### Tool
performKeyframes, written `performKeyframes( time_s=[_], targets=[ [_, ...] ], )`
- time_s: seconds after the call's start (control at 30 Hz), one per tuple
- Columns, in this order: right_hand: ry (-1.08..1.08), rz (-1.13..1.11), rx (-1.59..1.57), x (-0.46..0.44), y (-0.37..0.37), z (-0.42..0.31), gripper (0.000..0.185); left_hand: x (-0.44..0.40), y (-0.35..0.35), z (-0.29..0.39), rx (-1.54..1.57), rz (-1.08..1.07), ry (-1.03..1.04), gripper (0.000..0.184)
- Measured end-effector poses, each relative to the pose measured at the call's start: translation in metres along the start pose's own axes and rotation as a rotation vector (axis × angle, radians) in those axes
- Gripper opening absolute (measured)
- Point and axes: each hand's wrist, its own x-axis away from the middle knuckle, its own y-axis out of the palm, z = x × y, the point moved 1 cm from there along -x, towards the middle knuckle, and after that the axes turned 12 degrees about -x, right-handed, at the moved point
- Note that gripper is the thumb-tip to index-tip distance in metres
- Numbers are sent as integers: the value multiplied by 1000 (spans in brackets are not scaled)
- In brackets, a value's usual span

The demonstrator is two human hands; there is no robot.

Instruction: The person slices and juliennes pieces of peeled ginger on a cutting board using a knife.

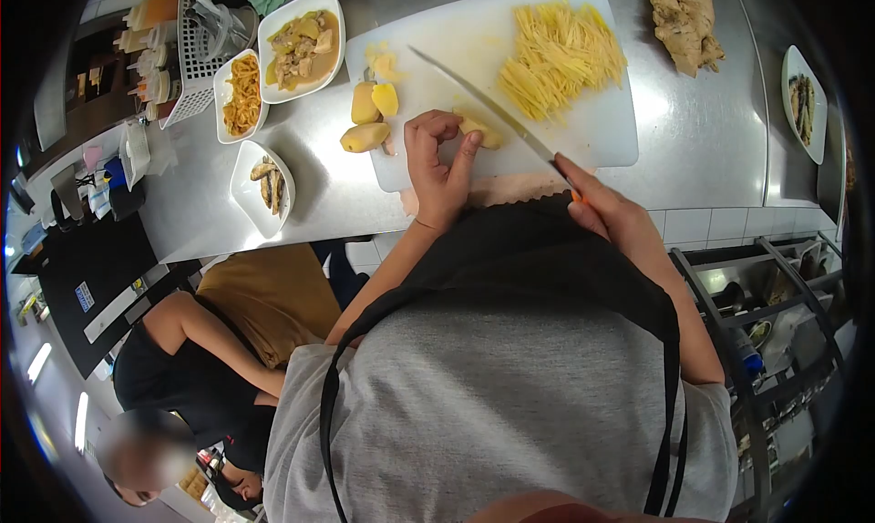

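Note:
My left hand (439, 163), fingers curled, pins a peeled piece of ginger (481, 133) against the white cutting board (437, 31). In my right hand (609, 211) is the orange handle of a long kitchen knife (497, 107). Its blade slants up and left across the board, just beyond the ginger piece. A heap of thin ginger shreds (561, 60) lies at the board's far right. By the left edge sit several peeled ginger chunks (365, 138), with a few pale thin slices (386, 65) farther up.
An unpeeled ginger root (685, 29) lies right of the board. Left of it stand a bowl of stew (266, 58), a dish of orange-brown strips (221, 113) and a dish of small fish (241, 172). Another fish plate (818, 76) is far right. A person (196, 359) bends nearby at left.

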Motion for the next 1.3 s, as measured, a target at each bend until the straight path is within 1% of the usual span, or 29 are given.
performKeyframes(
  time_s=[0.03,0.2,0.27,0.3,0.37,0.43,0.47,0.5,0.53,0.57,0.63,0.67,0.73,0.77,0.83,0.87,0.93,0.97,1.03,1.07,1.17,1.2,1.27,1.3],
  targets=[
    [-44,48,14,-2,-1,3,43,1,0,0,-19,3,14,23],
    [-94,23,48,-15,-1,16,42,1,0,3,-120,9,72,22],
    [-139,13,72,-17,0,16,42,0,-1,4,-121,5,58,23],
    [-134,-11,48,-20,1,16,43,-1,-1,6,-126,27,61,23],
    [-158,-59,34,-30,3,17,45,-4,1,11,-101,8,35,25],
    [-131,-66,34,-38,5,24,47,-9,0,13,-128,35,19,23],
    [-152,-81,43,-42,6,25,47,-12,0,13,-145,22,89,21],
    [-110,-101,45,-45,6,26,47,-14,0,14,-162,6,160,19],
    [-64,-117,48,-48,7,27,48,-14,2,14,-98,16,121,14],
    [-77,-123,58,-51,9,31,48,-17,-2,15,-97,33,124,14],
    [-126,-106,63,-55,13,39,48,-22,-8,15,48,7,17,10],
    [-135,-107,73,-58,16,39,48,-24,-12,13,53,18,22,10],
    [-213,-63,17,-61,20,39,47,-26,-19,5,108,-6,-24,13],
    [-215,-65,28,-63,22,38,47,-24,-21,3,116,3,-23,13],
    [-237,-59,34,-70,27,32,47,-23,-24,0,-41,76,100,25],
    [-243,-61,47,-71,29,28,47,-19,-24,-3,-33,88,103,25],
    [-193,-74,107,-75,32,21,45,-10,-22,-7,-31,-27,177,39],
    [-200,-75,120,-76,32,17,45,-11,-22,-6,-24,-14,181,39],
    [-89,-92,95,-76,32,13,45,-11,-20,-4,-45,-74,290,47],
    [-95,-99,108,-76,32,14,45,-13,-18,-4,-78,-43,316,50],
    [-55,-83,72,-76,32,13,46,-13,-17,-7,-60,-50,295,47],
    [69,-90,9,-74,31,6,46,-13,-20,-6,-58,-41,296,47],
    [193,-85,-48,-72,31,1,46,-15,-21,-4,-134,-146,286,44],
    [197,-84,-57,-73,31,0,47,-16,-21,-4,-127,-142,295,44]
  ],
)
